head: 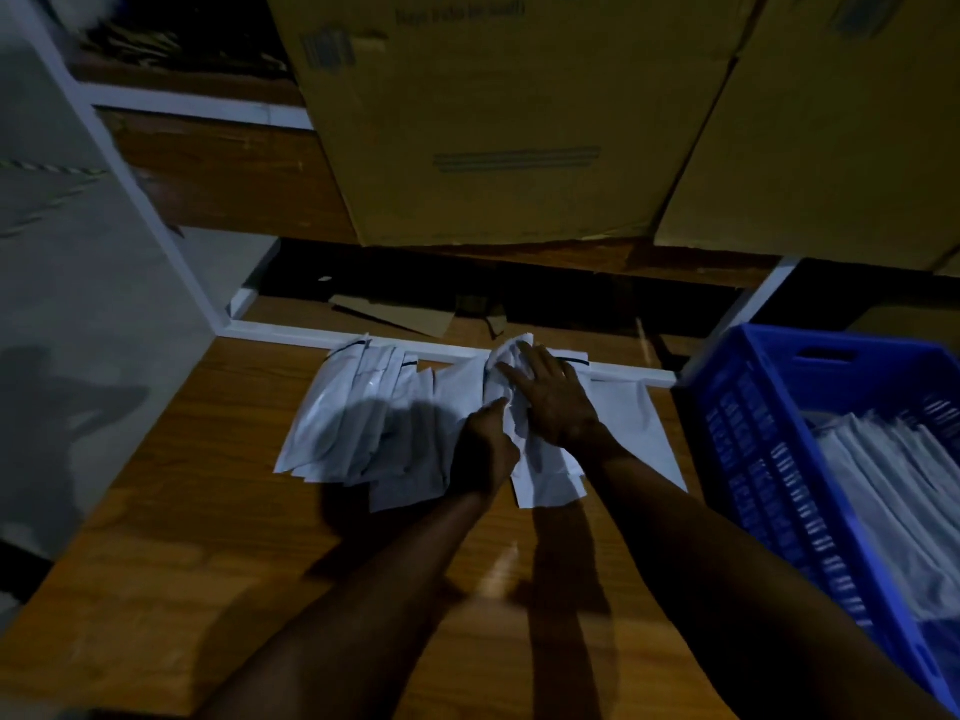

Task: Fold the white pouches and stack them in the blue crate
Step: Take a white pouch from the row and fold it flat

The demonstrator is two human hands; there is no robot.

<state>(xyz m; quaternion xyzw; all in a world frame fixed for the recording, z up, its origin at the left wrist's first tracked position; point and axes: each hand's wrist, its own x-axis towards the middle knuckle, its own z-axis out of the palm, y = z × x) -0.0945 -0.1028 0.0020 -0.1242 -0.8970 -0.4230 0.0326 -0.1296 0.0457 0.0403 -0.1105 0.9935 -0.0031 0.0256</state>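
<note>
A spread pile of flat white pouches (358, 423) lies on the wooden table (197, 537) near its far edge. On top of the pile's right part sits a crumpled, partly folded white pouch (501, 387). My right hand (553, 400) lies on it with its fingers stretched out, pressing it down. My left hand (485, 449) grips the pouch's near edge with curled fingers. The blue crate (763, 449) stands at the right and holds a row of folded white pouches (883, 491).
Large cardboard boxes (498, 122) fill the shelf above and behind the table. A white shelf frame (156, 215) runs down the left side. Cardboard scraps (395, 314) lie in the dark gap behind the table. Bare wood stretches in front of the pile.
</note>
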